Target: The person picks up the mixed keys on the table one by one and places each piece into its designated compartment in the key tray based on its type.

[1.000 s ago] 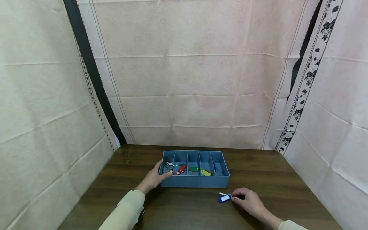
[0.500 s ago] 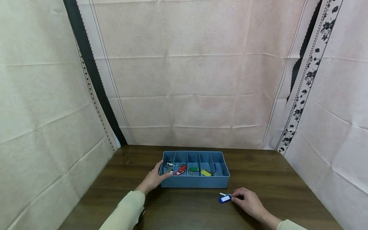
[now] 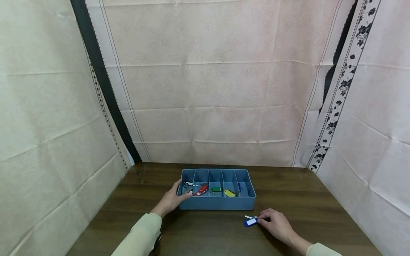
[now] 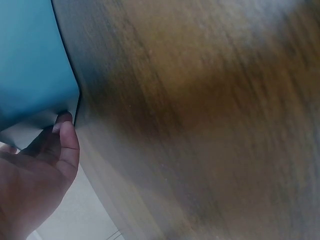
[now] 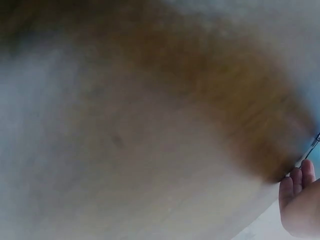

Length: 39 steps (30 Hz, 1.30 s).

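Observation:
A blue plastic box (image 3: 216, 203) with a row of compartments stands on the table. My left hand (image 3: 169, 200) holds its left end, thumb over the front left corner; in the left wrist view the fingers (image 4: 69, 142) lie against the box's end wall. To the right and in front of the box, my right hand (image 3: 278, 224) pinches a blue key tag (image 3: 250, 222) with a white label at its ring end. A small key (image 3: 248, 216) hangs on it. Only fingers (image 5: 296, 180) show at the edge of the right wrist view.
Inside separate compartments lie a red key tag (image 3: 201, 190), a green one (image 3: 216, 189) and a yellow one (image 3: 229, 193). Something blue shows at the right compartment's divider. Pale cloth (image 3: 224, 106) hangs behind the brown wooden table (image 3: 298, 192) and at both sides.

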Tool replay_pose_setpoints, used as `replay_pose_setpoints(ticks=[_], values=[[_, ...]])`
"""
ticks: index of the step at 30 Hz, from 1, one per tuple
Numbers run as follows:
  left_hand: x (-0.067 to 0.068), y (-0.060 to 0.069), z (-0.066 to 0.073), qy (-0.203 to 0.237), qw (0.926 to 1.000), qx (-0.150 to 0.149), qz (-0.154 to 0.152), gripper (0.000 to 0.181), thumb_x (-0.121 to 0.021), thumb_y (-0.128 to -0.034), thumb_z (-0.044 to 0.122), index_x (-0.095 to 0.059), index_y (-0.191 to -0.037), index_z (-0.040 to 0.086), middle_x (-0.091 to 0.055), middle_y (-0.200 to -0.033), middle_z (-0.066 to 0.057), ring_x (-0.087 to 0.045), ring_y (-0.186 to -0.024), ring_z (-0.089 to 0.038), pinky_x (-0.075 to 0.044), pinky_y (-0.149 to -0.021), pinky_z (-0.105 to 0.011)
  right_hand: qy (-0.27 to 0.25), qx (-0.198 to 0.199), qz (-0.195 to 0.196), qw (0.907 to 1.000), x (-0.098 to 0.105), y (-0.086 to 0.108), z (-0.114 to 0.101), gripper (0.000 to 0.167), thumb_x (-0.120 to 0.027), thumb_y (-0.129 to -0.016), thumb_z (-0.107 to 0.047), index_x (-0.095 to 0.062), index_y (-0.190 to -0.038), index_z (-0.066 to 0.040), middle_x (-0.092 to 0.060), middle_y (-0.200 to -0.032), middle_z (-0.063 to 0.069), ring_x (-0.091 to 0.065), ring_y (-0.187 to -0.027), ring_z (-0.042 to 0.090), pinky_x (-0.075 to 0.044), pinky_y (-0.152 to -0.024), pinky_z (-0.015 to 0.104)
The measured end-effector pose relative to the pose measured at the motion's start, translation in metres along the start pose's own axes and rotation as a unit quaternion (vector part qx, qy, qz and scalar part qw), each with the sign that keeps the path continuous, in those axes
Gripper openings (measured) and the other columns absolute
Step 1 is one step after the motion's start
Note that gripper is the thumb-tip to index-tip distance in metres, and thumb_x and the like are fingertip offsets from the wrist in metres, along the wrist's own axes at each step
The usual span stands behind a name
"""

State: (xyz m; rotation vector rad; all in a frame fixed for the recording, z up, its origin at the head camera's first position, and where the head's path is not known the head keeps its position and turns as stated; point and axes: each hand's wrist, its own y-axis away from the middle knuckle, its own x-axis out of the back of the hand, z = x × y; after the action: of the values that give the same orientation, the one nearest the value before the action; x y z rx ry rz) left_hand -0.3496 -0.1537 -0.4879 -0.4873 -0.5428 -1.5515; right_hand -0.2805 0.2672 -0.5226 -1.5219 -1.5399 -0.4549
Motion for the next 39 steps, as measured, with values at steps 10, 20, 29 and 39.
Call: replay_pose_setpoints(ticks=[10, 20, 29, 39], values=[[-0.002, 0.0, -0.001, -0.003, 1.0, -0.001, 0.0, 0.111, -0.063, -0.0724, 0.08, -0.021, -0.158, 0.024, -0.031, -0.156, -0.022, -0.032, -0.138, -0.05, -0.03, -0.1, -0.072, -0.02, -0.017, 0.023, 0.9994, 0.001, 0.001, 0.001, 0.014, -0.079, -0.081, -0.014, -0.073, -0.074, -0.024, -0.07, -0.095, -0.007, -0.066, -0.094, 0.018, -0.05, -0.083, 0.036], [-0.001, 0.0, -0.001, 0.0, 1.0, -0.001, -0.001, 0.104, -0.064, -0.0778, 0.074, -0.02, -0.158, 0.024, -0.031, -0.156, -0.022, -0.033, -0.137, -0.049, -0.03, -0.1, -0.072, -0.028, -0.032, 0.058, 0.9974, 0.005, -0.003, 0.0, 0.015, -0.077, -0.082, -0.012, -0.072, -0.075, -0.024, -0.07, -0.095, -0.006, -0.065, -0.095, 0.016, -0.05, -0.085, 0.038], [0.0, 0.0, -0.001, -0.001, 1.0, -0.001, -0.003, 0.095, -0.065, -0.0851, 0.064, -0.02, -0.158, 0.024, -0.03, -0.156, -0.023, -0.032, -0.137, -0.05, -0.03, -0.1, -0.072, -0.036, -0.019, 0.107, 0.9934, 0.017, -0.011, -0.003, 0.01, -0.075, -0.083, -0.011, -0.074, -0.077, -0.019, -0.071, -0.1, 0.002, -0.065, -0.094, 0.018, -0.051, -0.081, 0.034], [0.0, 0.0, 0.0, -0.003, 1.0, -0.002, -0.001, 0.105, -0.064, -0.0772, 0.075, -0.02, -0.158, 0.023, -0.031, -0.156, -0.022, -0.033, -0.137, -0.049, -0.031, -0.1, -0.072, -0.049, -0.025, 0.147, 0.9876, 0.03, -0.021, -0.006, 0.004, -0.074, -0.088, -0.012, -0.074, -0.084, -0.013, -0.071, -0.104, 0.007, -0.065, -0.088, 0.016, -0.052, -0.073, 0.027]])
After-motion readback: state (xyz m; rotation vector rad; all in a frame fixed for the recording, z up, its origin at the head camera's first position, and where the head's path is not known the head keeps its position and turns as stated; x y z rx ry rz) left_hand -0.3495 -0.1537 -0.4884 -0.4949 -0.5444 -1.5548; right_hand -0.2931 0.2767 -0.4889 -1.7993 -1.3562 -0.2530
